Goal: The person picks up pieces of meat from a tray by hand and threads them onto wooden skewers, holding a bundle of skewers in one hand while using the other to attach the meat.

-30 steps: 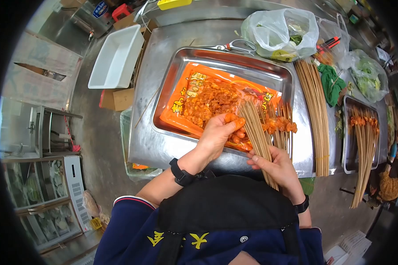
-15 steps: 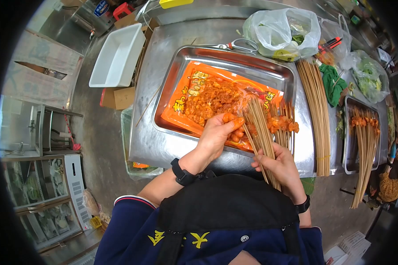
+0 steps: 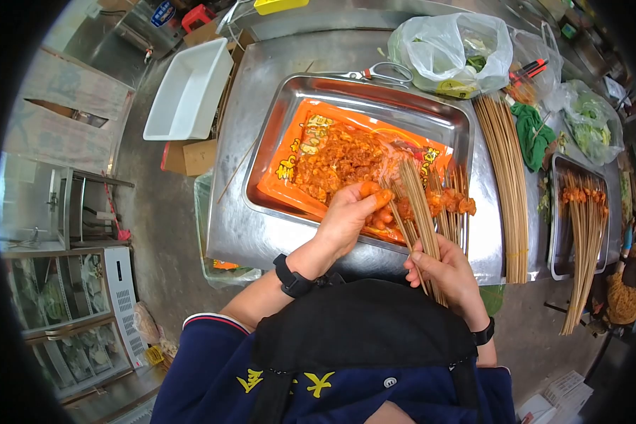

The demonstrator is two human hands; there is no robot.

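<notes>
My right hand (image 3: pixel 445 270) is wrapped round a bundle of thin bamboo skewers (image 3: pixel 418 205), their upper ends fanned over the tray's near right corner. Close by on the left is my left hand (image 3: pixel 350 219), its fingers curled in and stained orange, thumb against the fingers beside the skewers. What sits between those fingertips is hidden. Under both lies an opened orange packet (image 3: pixel 279 185) with marinated meat pieces (image 3: pixel 343 159) on it, inside a steel tray (image 3: pixel 258 166). Skewers threaded with meat (image 3: pixel 454 203) rest at the tray's right side.
Loose bamboo skewers (image 3: pixel 505 191) lie right of the tray. Farther right, a smaller tray (image 3: pixel 557 261) carries meat skewers (image 3: pixel 583 233). Scissors (image 3: pixel 385 73), a vegetable bag (image 3: pixel 452 53) and a green cloth (image 3: pixel 530 134) sit behind. A white bin (image 3: pixel 187 92) stands left.
My right hand and its skewer bundle have shifted slightly; the bundle's upper ends look narrower together. My left hand stays almost in place.
</notes>
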